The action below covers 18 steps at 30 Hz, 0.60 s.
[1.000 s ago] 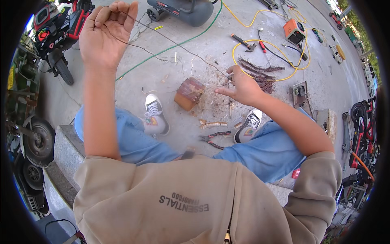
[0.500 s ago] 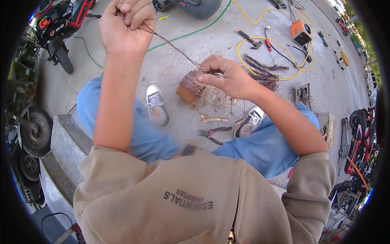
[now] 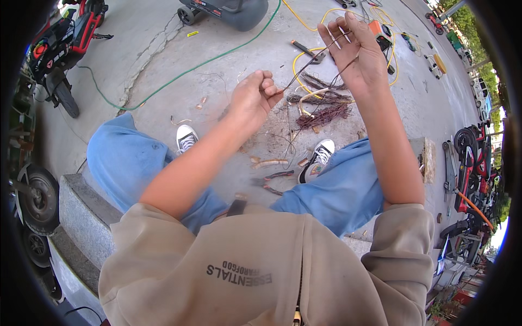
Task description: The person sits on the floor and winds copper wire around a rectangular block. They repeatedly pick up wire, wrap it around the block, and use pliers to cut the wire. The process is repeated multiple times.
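Observation:
A thin dark wire [image 3: 309, 63] stretches between my hands above the concrete floor. My left hand [image 3: 253, 99] is closed in a pinch on one end of it. Higher and to the right, my right hand [image 3: 363, 62] has its fingers stretched out, the wire running across them and the palm. Beneath lie bundles of dark reddish wire [image 3: 325, 115] and a pale bent strip [image 3: 305, 104]. Pliers [image 3: 273, 179] with dark handles rest on the floor between my shoes, near a pale curved scrap [image 3: 270, 162].
A hammer [image 3: 308, 51] and a yellow hose [image 3: 297, 70] lie beyond the wire bundles. Farther off are a green hose [image 3: 204, 69], a grey tank [image 3: 239, 13] and an orange box [image 3: 379, 31]. A red-black scooter [image 3: 62, 51] stands left; concrete steps [image 3: 81, 217] are beside me.
My left hand has come down and right, still pinching the wire. My right hand has risen to the right and spread its fingers. The wire-wrapped block is now out of sight.

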Available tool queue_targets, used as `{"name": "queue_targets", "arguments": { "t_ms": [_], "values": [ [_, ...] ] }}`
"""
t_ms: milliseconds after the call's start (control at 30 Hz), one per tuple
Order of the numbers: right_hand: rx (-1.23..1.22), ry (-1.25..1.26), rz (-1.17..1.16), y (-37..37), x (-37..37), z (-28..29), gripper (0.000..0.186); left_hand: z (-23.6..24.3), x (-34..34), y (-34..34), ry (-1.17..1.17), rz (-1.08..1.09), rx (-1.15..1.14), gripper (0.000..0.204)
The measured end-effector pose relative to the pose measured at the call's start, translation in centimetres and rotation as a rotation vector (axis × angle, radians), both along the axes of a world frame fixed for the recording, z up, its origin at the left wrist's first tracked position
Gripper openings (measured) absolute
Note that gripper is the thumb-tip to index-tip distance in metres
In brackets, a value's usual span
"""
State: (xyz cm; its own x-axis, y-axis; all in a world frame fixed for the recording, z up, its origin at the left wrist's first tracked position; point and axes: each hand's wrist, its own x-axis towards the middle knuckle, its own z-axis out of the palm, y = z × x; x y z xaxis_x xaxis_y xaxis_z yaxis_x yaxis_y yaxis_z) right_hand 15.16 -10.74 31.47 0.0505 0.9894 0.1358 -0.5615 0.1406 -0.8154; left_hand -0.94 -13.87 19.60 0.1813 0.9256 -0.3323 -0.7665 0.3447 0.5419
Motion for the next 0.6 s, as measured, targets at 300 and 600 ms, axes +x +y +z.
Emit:
{"name": "queue_targets", "arguments": {
  "t_ms": [300, 600],
  "values": [
    [-0.021, -0.186, 0.035, -1.7, 1.4, 1.7, 0.032, -2.2, 5.5, -2.0, 0.834, -0.015, 0.660, 0.032],
    [0.024, 0.100, -0.010, -1.3, 3.7, 3.1, 0.037, 4.6, 6.3, -4.1, 0.582, -0.410, 0.768, 0.049]
  ]
}}
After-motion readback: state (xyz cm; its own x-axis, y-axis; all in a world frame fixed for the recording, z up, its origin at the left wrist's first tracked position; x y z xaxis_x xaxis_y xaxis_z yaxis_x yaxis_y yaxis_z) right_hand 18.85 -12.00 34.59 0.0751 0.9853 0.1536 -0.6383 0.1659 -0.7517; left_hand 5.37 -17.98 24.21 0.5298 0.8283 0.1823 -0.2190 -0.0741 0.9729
